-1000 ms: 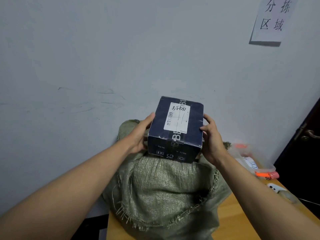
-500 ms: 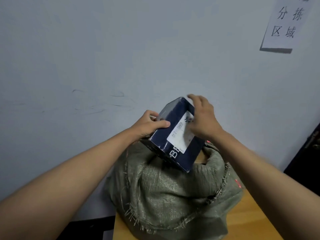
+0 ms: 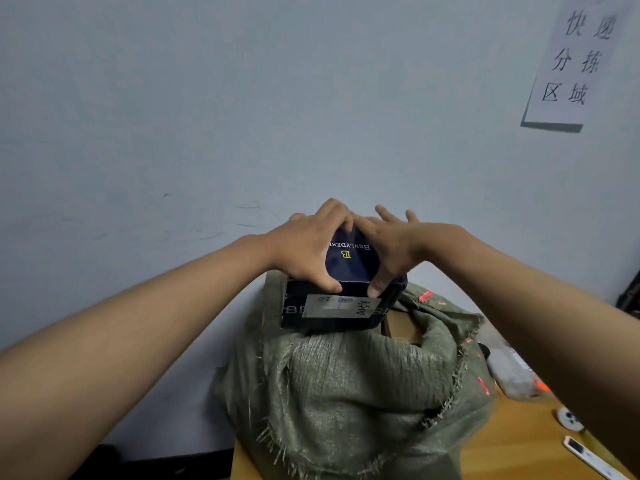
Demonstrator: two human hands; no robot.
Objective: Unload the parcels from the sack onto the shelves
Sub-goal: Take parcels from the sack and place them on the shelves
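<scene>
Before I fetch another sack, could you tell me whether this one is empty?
Not empty: a brown carton shows inside the sack mouth.

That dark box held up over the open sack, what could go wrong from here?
1. The dark blue box is held above the green sack only between the left hand and right hand; the right fingers look splayed, so it might slip.
2. If dropped, it would probably land on the brown carton inside the sack.
3. The sack sits near the wooden table edge and could tip.
</scene>
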